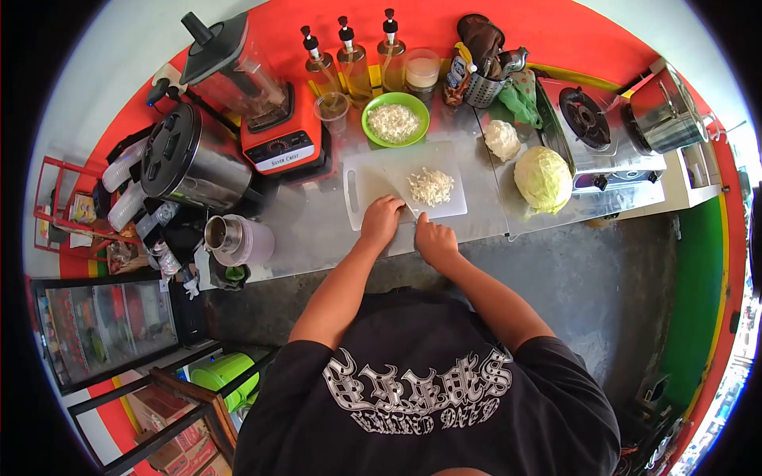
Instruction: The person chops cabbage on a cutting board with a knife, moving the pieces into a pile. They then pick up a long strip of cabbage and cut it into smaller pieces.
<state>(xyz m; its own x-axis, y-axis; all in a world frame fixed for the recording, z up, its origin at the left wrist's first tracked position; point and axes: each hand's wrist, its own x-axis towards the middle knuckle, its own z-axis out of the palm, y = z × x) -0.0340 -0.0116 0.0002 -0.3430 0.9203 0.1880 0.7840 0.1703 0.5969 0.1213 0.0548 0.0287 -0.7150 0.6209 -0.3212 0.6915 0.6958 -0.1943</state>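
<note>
My right hand point(436, 240) is closed around the handle of a knife point(410, 210), its thin blade pointing away over the white cutting board point(361, 178). At the board's near edge, my left hand point(382, 220) is curled with fingers together beside the blade; whatever they pinch is hidden. A small pile of pale shredded cabbage point(431, 186) lies on the right half of the board. Behind it, a green bowl point(425, 129) holds more white shreds. To the right sit a whole cabbage point(543, 180) and a smaller whitish chunk point(502, 140).
A red blender point(282, 151) and a large black-lidded pot point(194, 159) stand left. Pump bottles point(353, 70) line the back wall. On the right are a gas stove point(607, 163) and a steel pot point(667, 111). A lilac flask point(252, 242) stands near the front edge.
</note>
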